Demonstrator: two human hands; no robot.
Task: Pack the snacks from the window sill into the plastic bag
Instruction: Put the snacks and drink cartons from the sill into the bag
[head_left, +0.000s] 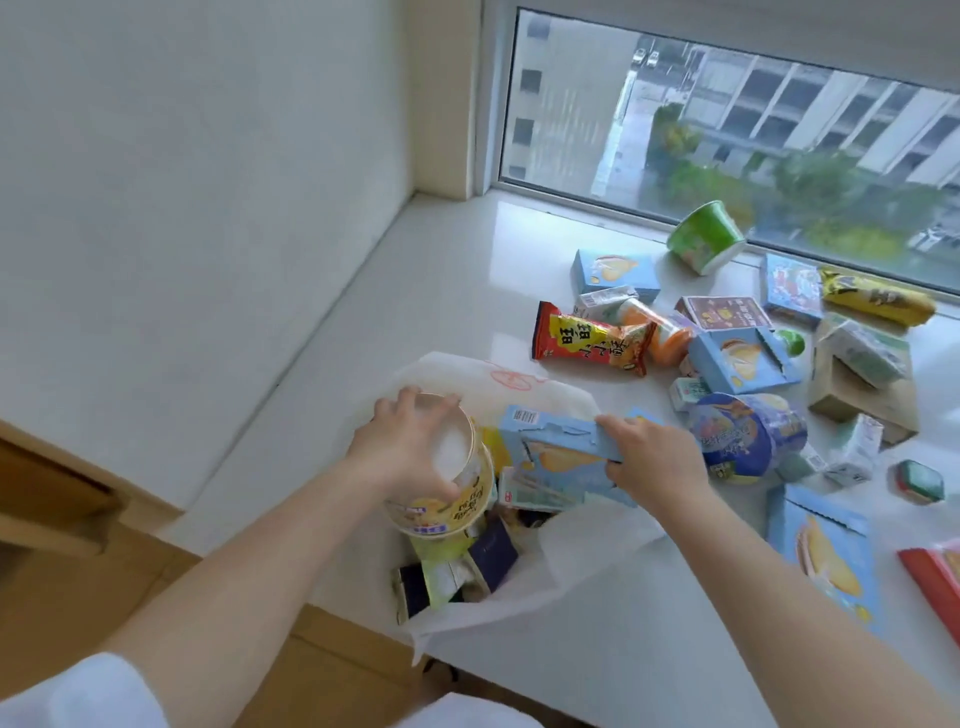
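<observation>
White window sill (457, 270), task partway: plastic bag (524, 387) already holds several packs, a dozen-odd snacks still scattered right. Left hand (410, 447) wraps yellow cup (452, 499), right hand (652, 457) pinches blue box (550, 452), both over the bag mouth. Red packet (592, 338) lies beyond.

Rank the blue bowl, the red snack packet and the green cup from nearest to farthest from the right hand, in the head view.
From the right hand:
1. Blue bowl, just to its right, beside the fingers.
2. Red snack packet, farther back on the sill, slightly left.
3. Green cup, tipped over by the window, farthest.
</observation>
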